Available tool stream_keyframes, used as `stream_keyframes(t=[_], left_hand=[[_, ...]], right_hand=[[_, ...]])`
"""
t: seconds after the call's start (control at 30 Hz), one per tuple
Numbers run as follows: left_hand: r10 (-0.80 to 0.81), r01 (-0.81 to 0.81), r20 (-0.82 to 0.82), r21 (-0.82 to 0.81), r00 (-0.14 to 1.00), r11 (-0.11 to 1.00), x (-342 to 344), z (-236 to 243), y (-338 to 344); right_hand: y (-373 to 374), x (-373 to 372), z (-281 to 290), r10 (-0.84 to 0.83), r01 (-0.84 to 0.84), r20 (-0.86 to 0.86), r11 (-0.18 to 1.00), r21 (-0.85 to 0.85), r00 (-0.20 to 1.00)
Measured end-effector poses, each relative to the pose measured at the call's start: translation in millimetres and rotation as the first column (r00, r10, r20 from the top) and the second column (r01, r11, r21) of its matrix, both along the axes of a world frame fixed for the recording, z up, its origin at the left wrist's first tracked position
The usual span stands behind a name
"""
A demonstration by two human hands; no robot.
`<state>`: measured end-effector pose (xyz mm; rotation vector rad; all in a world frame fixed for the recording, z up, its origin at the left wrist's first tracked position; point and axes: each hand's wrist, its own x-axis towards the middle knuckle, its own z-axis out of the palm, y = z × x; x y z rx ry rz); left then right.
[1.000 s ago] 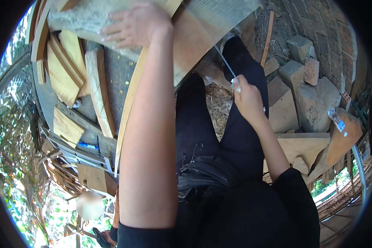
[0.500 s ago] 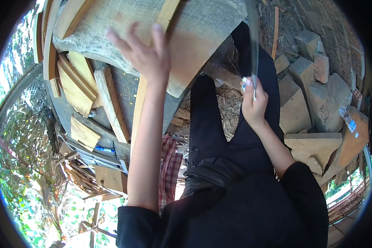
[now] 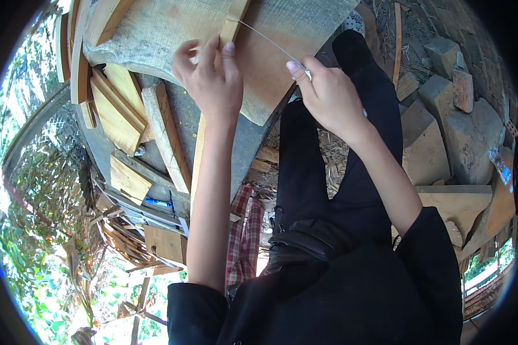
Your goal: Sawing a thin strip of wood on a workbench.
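Note:
My left hand (image 3: 214,89) is closed on a narrow wooden strip (image 3: 232,29), fingers curled at its edges. The strip lies across a wide, rough-edged wooden board (image 3: 276,69) and runs back under my left forearm. To the right, my right hand (image 3: 332,99) grips the near end of a thin metal blade (image 3: 265,38), seen almost edge-on as a fine line. Its far end meets the strip just beyond my left fingers. The blade's handle is mostly hidden in my fist, with a bit of white showing by the thumb.
Left of the board, curved wood pieces (image 3: 118,109) and a pale wooden bar (image 3: 164,138) lie on a grey surface (image 3: 236,150), near a blue marker (image 3: 157,202). Checked cloth (image 3: 244,236) hangs beside my lap. Wooden blocks (image 3: 423,144) and a plastic bottle (image 3: 501,167) sit at right.
My right hand has moved left, turning the blade from pointing away to lying across toward the strip. My left hand, spread and blurred before, has closed on the strip.

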<state>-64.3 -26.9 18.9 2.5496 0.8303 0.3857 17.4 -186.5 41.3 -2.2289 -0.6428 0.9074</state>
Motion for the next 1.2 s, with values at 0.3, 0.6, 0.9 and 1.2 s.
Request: stream_keyframes(t=[0.3,0.6,0.9,1.2], left_hand=[[0.683,-0.714,-0.210,-0.180,0.700,0.677,25.5,-0.6,6.7],[0.733,-0.781,-0.316,-0.045,0.602,0.623,44.5,-4.2,-1.9],[0.759,-0.796,-0.319,0.025,0.567,0.605,44.0,-2.6,3.1],[0.753,-0.795,-0.341,0.025,0.563,0.606,48.3,-5.5,0.0]], right_hand=[[-20.5,23.9,16.5,0.207,-0.183,0.161,0.971,-0.152,0.965],[13.3,42.3,4.8,0.353,-0.306,0.270,0.930,-0.201,0.896],[-42.5,40.5,37.5,0.287,-0.256,0.067,0.921,-0.295,0.956],[15.9,40.0,9.6,0.307,-0.267,0.121,0.926,-0.267,0.944]])
